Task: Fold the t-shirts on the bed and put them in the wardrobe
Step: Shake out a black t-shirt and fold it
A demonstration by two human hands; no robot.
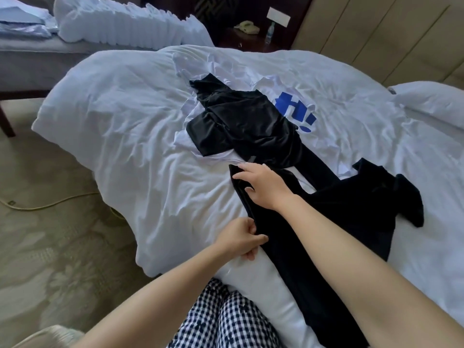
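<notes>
Barely begun: my left hand [241, 238] pinches the black t-shirt [351, 209], my right hand [261, 184] presses it spread-fingered, other shirts [243, 121] mid-frame lie unfolded.

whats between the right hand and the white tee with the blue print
Head view: a crumpled black t-shirt lies between the right hand and the white tee, partly over it.

Bright, soft, even daylight; only faint shadows in the duvet [125, 136] creases. My black t-shirt [351, 202] reads near-featureless dark. Wide-angle bending at frame edges; overall slight softness, wall panels [376, 33] blurred
</notes>
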